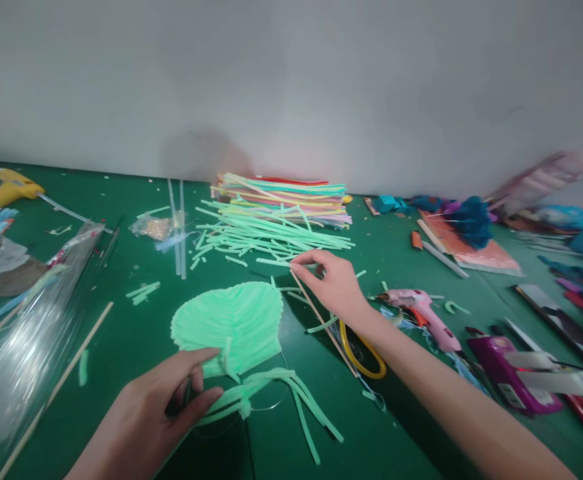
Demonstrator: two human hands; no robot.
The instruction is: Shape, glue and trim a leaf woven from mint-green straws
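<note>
A thin stick (316, 310) is pinched by the right hand (335, 285); the left hand (154, 397) is half spread at the green leaf shape's (231, 310) lower edge, nothing visibly gripped.

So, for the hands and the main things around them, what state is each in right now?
Left hand: thumb and forefinger apart
Right hand: pinching one end of the thin stick
Thin stick: slanted
Green leaf shape: fanned out
Green strip pile: loose
Pink glue gun: lying on its side
Yellow glue gun: lying on its side
</note>
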